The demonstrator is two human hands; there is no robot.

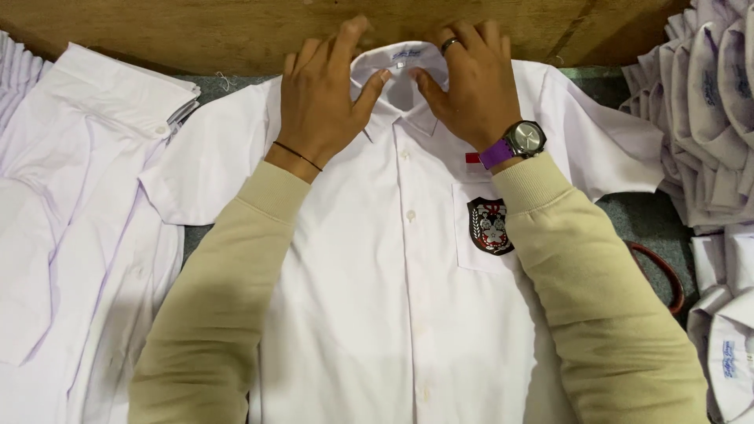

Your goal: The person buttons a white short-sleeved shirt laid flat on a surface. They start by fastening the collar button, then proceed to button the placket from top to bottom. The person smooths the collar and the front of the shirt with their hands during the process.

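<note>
My left hand (pixel 323 98) lies on the left wing of the collar (pixel 400 67) of a white shirt (pixel 377 298), fingers spread and slightly bent, the thumb pressing the collar point near the top button. It grips nothing; it only presses flat on the cloth. A thin black band sits on that wrist, above a beige sleeve (pixel 228 306).

My right hand (pixel 471 86) mirrors it on the collar's right wing, fingers curled over the collar edge and the thumb tucked toward the middle, so the two thumbs are close together on either side of the placket. I cannot tell whether it pinches the cloth or just holds it down. There is a dark ring on one finger and a wristwatch (pixel 525 140) with a purple strap on the wrist.

The shirt lies face up, buttoned, directly under both hands and running down between my forearms toward me. Its collar is at the far end, close to a wooden board (pixel 236 27). The chest pocket with a dark shield badge (pixel 490 226) sits just below my right wrist. The short sleeves spread out to each side on a grey-green surface (pixel 652 224).

To the left lies another white shirt (pixel 71 235), laid flat and touching the spread sleeve. On the right, well apart from the hands, stands a stack of folded white shirts (pixel 707 110), and a reddish-brown ring (pixel 667 271) lies beside my right arm.
</note>
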